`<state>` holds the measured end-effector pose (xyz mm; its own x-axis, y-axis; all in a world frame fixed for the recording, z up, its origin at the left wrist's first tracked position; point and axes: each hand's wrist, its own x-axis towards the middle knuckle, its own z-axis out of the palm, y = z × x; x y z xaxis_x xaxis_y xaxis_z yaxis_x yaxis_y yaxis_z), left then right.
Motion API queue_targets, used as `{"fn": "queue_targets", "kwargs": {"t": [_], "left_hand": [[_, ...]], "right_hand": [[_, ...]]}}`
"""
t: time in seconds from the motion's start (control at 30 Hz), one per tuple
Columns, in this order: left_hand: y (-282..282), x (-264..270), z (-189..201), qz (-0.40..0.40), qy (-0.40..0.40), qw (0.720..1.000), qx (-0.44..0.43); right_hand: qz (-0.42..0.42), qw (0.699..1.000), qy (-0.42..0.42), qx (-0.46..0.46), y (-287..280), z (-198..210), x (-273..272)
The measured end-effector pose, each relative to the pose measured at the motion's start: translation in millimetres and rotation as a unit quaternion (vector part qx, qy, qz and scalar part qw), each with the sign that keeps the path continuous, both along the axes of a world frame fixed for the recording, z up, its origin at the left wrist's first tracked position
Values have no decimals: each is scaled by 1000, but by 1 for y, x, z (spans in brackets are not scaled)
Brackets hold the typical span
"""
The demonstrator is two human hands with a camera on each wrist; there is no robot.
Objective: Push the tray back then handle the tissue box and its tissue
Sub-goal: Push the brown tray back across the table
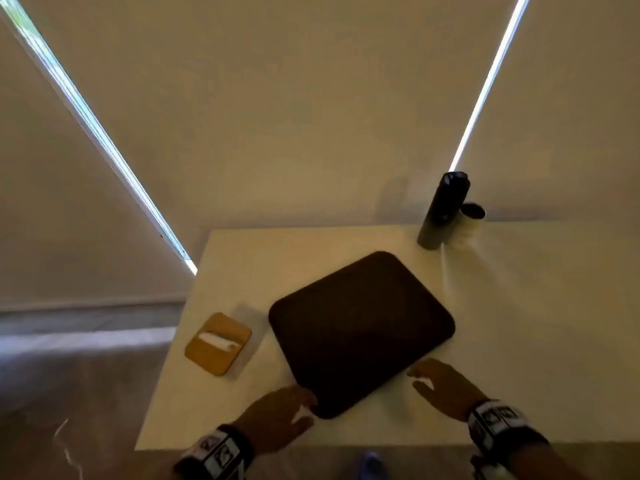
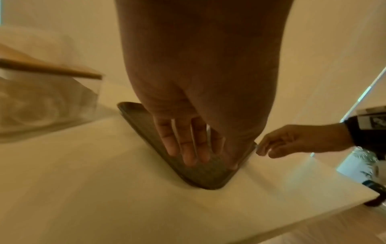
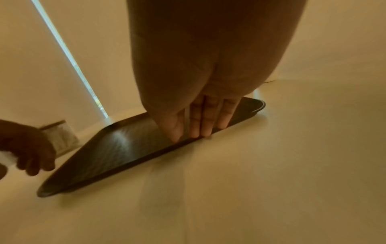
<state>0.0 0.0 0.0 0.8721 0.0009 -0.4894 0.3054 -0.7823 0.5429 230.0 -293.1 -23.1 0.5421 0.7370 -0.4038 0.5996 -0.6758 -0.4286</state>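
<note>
A dark flat tray (image 1: 360,330) lies turned at an angle in the middle of the white table (image 1: 519,306). My left hand (image 1: 294,407) touches the tray's near corner with straight fingers (image 2: 183,148). My right hand (image 1: 433,379) rests its straight fingers (image 3: 200,122) against the tray's near right edge (image 3: 146,153). Left of the tray stands the tissue box (image 1: 218,342), clear-walled with a wooden lid, and a white tissue (image 1: 218,341) pokes from its slot. The box (image 2: 41,92) is apart from both hands.
A tall dark bottle (image 1: 441,211) stands at the table's back right, with a small dark-rimmed cup (image 1: 472,213) beside it. The table's left edge runs close by the tissue box. Pale blinds hang behind, and grey floor lies to the left.
</note>
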Motion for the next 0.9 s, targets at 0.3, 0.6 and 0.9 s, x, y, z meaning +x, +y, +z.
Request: {"fn": "queue_targets", "kwargs": {"t": [0.3, 0.6, 0.9], "left_hand": [[-67, 55, -62, -31, -32, 997, 59], [-54, 53, -69, 37, -64, 993, 95], [12, 86, -66, 87, -60, 983, 153]], "right_hand": [[63, 991, -107, 42, 18, -24, 34], [143, 981, -117, 63, 37, -36, 52], [105, 987, -107, 56, 89, -44, 55]]}}
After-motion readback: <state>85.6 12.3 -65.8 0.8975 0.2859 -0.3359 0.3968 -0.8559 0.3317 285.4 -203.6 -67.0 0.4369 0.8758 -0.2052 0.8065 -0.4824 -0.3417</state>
